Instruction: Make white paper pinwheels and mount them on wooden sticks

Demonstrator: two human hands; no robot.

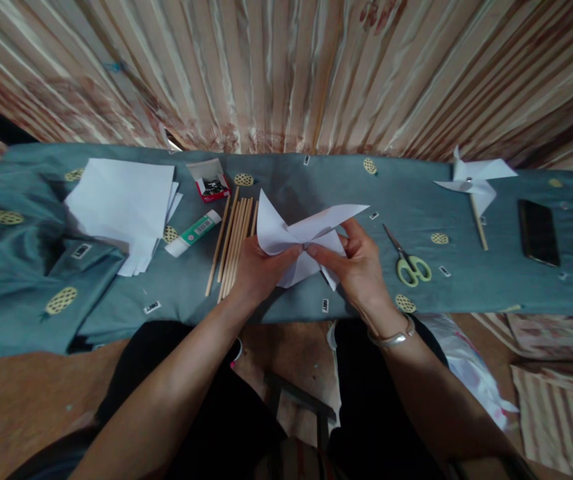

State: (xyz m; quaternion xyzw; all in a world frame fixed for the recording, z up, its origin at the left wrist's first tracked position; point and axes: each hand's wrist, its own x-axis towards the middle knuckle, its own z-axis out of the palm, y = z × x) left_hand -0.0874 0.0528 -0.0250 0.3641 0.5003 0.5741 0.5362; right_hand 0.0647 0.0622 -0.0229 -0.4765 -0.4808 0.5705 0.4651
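A white paper pinwheel with folded blades is held between both hands over the middle of the table. My left hand is closed on its left side, thumb at the centre. My right hand grips the right side, its thumb meeting the other at a small pin-like piece in the middle. The fingers behind the paper are partly hidden. Just left of my left hand lie several thin wooden sticks. Green-handled scissors rest to the right of my right hand.
A stack of white paper, a glue stick and an open small red box of dark metal pieces lie to the left. At right are a pinwheel on a stick and a phone. A striped curtain hangs behind the cloth-covered table.
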